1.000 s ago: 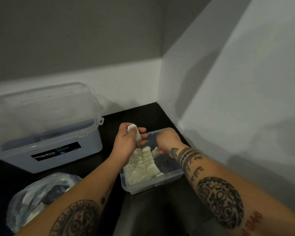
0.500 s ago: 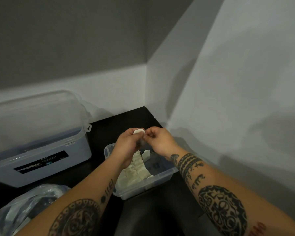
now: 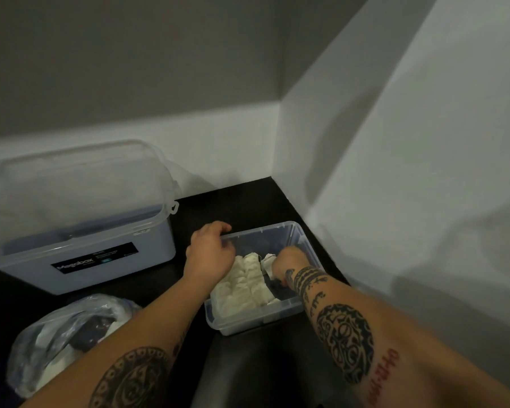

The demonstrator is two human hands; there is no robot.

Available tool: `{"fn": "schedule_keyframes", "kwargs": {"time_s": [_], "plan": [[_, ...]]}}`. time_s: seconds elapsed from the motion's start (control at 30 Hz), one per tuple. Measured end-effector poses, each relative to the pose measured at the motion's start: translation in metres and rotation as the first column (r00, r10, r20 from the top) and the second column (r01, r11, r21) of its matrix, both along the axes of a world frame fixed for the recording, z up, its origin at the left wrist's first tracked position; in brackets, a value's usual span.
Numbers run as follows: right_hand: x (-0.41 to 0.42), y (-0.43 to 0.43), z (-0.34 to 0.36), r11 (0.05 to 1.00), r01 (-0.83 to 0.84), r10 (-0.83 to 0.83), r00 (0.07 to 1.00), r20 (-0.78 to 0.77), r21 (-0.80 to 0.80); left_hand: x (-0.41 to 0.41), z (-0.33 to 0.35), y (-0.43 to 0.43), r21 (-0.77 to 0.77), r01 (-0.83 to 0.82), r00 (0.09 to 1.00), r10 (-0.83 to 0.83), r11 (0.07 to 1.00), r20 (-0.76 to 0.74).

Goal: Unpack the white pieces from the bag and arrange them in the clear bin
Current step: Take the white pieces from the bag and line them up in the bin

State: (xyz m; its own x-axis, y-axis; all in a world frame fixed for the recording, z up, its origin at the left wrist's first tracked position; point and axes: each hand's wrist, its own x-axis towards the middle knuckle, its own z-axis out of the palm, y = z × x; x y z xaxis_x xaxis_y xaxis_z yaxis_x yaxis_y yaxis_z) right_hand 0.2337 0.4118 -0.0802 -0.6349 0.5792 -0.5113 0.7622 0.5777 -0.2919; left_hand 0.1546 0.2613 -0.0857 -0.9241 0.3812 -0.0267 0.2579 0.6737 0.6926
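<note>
The small white flat pieces [image 3: 245, 282] lie packed in rows inside the small clear plastic rectangular bin [image 3: 280, 318], filling its left and near part; the far right part shows dark floor. The left hand [image 3: 209, 254] rests at the bin's far left corner, fingers curled over the rim, touching the nearest pieces. The right hand [image 3: 281, 262] reaches down into the bin beside the rows, fingers bent onto a white piece at the right edge of the stack; whether it pinches that piece I cannot tell. The crumpled clear plastic bag [image 3: 68, 334] lies near left on the black counter [image 3: 242, 204], white pieces showing inside. A large translucent lidded storage box [image 3: 80, 219] stands behind it.
</note>
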Motion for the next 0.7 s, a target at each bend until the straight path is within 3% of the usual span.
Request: {"fn": "schedule_keyframes", "kwargs": {"time_s": [0.2, 0.4, 0.53, 0.7], "plan": [[-0.006, -0.001, -0.003, 0.99, 0.036, -0.037, 0.999, -0.005, -0.134, -0.001, -0.004, 0.0, 0.011, -0.018, 1.0, 0.017, 1.0, 0.019], [-0.016, 0.004, -0.021, 0.879, 0.343, -0.37, 0.929, -0.02, -0.332, -0.003, -0.01, -0.003, -0.026, -0.044, 0.998, 0.045, 0.999, 0.037], [-0.018, 0.0, -0.017, 0.877, 0.318, -0.343, 0.939, -0.006, -0.36, -0.003, -0.013, -0.006, -0.043, -0.067, 0.997, 0.068, 0.997, 0.035], [-0.016, 0.008, -0.013, 0.947, 0.13, -0.142, 0.99, -0.021, -0.295, -0.005, -0.013, -0.009, -0.017, -0.096, 0.995, 0.097, 0.995, 0.031]]}}
